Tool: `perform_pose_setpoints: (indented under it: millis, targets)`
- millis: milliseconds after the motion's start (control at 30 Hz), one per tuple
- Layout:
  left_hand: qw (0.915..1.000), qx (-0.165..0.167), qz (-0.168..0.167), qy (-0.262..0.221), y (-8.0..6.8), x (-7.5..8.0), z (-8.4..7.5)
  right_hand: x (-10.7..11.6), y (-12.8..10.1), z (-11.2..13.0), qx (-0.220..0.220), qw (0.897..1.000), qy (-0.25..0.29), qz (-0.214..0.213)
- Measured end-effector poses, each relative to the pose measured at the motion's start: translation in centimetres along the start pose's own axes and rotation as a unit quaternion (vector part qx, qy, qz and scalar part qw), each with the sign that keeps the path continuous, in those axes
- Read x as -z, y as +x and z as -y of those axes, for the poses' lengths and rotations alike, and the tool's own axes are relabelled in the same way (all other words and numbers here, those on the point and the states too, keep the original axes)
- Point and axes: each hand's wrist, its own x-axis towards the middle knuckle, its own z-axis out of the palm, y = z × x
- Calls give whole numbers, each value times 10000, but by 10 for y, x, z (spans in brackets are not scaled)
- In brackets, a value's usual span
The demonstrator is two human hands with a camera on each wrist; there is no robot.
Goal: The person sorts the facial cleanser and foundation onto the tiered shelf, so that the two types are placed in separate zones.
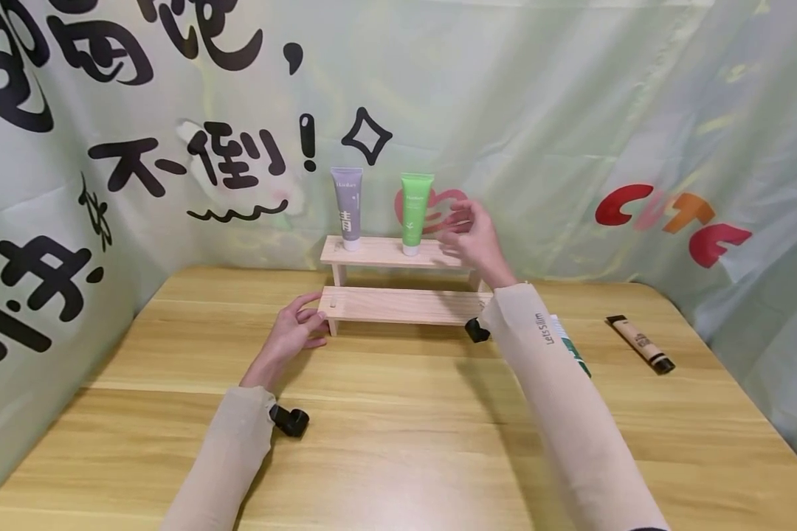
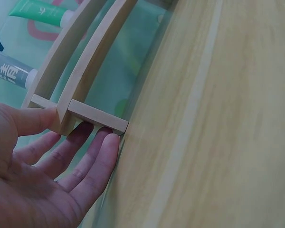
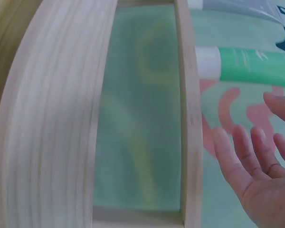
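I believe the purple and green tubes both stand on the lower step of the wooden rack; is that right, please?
Not quite: the purple tube and green tube stand on the upper step of the wooden rack, as the head view shows.

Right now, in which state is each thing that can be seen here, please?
Lavender tube: closed, standing cap-down.
Lime-green tube: closed, standing cap-down.
Two-step wooden stand: upright on its legs.
Beige tube: closed, lying down.
Green-and-white tube: lying down, partly hidden; cap unseen.
Printed curtain: hanging, creased.
Left hand: holding the stand's end.
Right hand: empty, fingers loosely bent.
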Motion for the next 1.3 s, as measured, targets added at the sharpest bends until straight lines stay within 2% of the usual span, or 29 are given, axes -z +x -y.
perform_pose_setpoints:
  millis: [100, 300, 600, 867, 1300]
  targets:
    - [10000, -43, 24, -17, 1, 1, -1, 12, -1, 0, -246, 9997, -15, 42]
    - [10000, 11, 6, -5, -2, 6, -3, 31, -7, -1, -730, 9961, 327, 365]
    - [10000, -17, 55, -34, -3, 7, -1, 66, -22, -15, -711, 9964, 220, 403]
    - [10000, -25, 36, 3, -2, 3, 1, 96, -35, -24, -930, 9950, 230, 292]
    - [10000, -75, 55, 19, -1, 0, 1, 134, -57, -47, -1259, 9906, -359, 391]
